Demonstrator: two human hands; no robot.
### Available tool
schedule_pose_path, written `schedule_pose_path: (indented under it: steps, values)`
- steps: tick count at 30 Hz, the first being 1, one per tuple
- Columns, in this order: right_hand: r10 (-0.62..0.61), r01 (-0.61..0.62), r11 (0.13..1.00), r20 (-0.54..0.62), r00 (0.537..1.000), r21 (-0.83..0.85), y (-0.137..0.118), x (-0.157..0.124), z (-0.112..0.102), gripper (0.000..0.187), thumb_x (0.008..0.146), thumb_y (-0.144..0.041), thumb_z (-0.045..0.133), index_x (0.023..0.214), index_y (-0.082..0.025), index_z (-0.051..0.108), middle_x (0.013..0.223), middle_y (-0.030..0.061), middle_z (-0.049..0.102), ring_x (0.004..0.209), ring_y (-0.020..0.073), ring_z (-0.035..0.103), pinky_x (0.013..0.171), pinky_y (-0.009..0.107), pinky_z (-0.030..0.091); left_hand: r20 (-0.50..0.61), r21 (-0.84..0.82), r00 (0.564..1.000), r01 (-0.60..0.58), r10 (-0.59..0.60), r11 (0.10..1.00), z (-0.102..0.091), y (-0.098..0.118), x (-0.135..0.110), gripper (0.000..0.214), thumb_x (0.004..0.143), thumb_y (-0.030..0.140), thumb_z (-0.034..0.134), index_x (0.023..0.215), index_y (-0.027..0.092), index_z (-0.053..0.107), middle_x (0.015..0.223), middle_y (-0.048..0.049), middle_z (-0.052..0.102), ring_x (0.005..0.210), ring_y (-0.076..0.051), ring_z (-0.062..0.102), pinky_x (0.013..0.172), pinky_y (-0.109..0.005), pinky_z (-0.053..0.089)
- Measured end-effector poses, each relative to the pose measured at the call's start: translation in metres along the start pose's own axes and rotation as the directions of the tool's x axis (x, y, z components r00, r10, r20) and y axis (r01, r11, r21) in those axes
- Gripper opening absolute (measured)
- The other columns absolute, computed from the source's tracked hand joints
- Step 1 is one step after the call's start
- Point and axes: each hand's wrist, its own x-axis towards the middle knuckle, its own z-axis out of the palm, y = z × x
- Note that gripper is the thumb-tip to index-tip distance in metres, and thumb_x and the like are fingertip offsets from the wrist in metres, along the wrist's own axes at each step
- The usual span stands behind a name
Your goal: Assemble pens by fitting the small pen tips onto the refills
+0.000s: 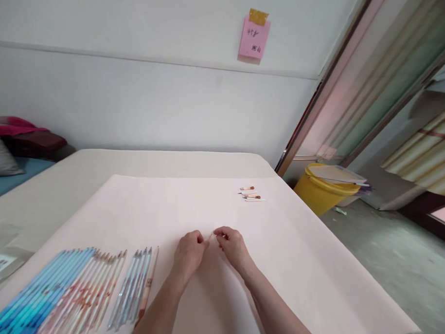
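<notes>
My left hand [189, 251] and my right hand [230, 244] meet in the middle of a pale pink sheet [306, 261] on the table. Both hands are closed in a pinch on one small thin part [211, 236] between the fingertips; it is too small to name. A row of pens [66, 289] in blue, pink-patterned and clear lies side by side at the lower left of the sheet. A few small pen pieces [251, 193] with brown tips lie farther back on the right.
The table [80, 177] stands against a white wall with a pink note [254, 38] taped to it. A yellow bucket [318, 190] stands on the floor past the right edge. Cushions [20, 135] lie at the far left.
</notes>
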Motion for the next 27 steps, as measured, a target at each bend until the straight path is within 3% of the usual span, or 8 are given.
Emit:
schedule_pose_path:
  steps: [4,8,18,27]
  values:
    - [0.023,-0.023,0.997,0.007,1.000,0.075,-0.007,-0.005,0.000,0.028,0.072,-0.021,0.045,0.090,-0.017,0.067,0.082,0.0042,0.065,0.058,0.0131,0.057,0.052,0.026,0.045,0.029,-0.243,1.000,0.010,-0.003,0.970,0.000,0.001,-0.003,0.017,0.071,0.035,0.054,0.061,0.021,0.055,0.052,0.0009,0.054,0.051,-0.013,0.050,0.049,-0.025,0.033]
    - [0.003,0.000,0.997,-0.040,0.999,0.075,-0.011,-0.008,-0.001,0.032,0.070,-0.018,0.045,0.093,-0.018,0.067,0.083,0.0040,0.065,0.060,0.0131,0.057,0.053,0.025,0.045,0.061,-0.361,0.998,0.028,-0.007,0.932,-0.001,0.005,-0.007,0.018,0.070,0.036,0.054,0.063,0.020,0.055,0.052,0.0015,0.052,0.050,-0.013,0.050,0.047,-0.024,0.033]
    - [-0.108,0.113,0.993,-0.121,0.987,0.040,-0.010,-0.005,-0.005,0.027,0.072,-0.017,0.046,0.086,-0.019,0.069,0.085,0.0047,0.067,0.067,0.0144,0.059,0.060,0.026,0.046,0.109,-0.486,0.994,0.075,-0.025,0.871,-0.009,0.017,-0.016,0.019,0.067,0.036,0.056,0.061,0.019,0.052,0.053,0.0021,0.049,0.050,-0.012,0.050,0.046,-0.023,0.037]
    - [-0.101,0.101,0.995,-0.124,0.987,-0.002,-0.014,-0.007,-0.005,0.025,0.072,-0.018,0.047,0.080,-0.019,0.070,0.076,0.0042,0.067,0.070,0.0163,0.061,0.063,0.027,0.046,0.129,-0.531,0.991,0.093,-0.028,0.842,-0.010,0.017,-0.017,0.019,0.067,0.036,0.057,0.062,0.018,0.054,0.053,0.0018,0.050,0.051,-0.012,0.050,0.048,-0.024,0.037]
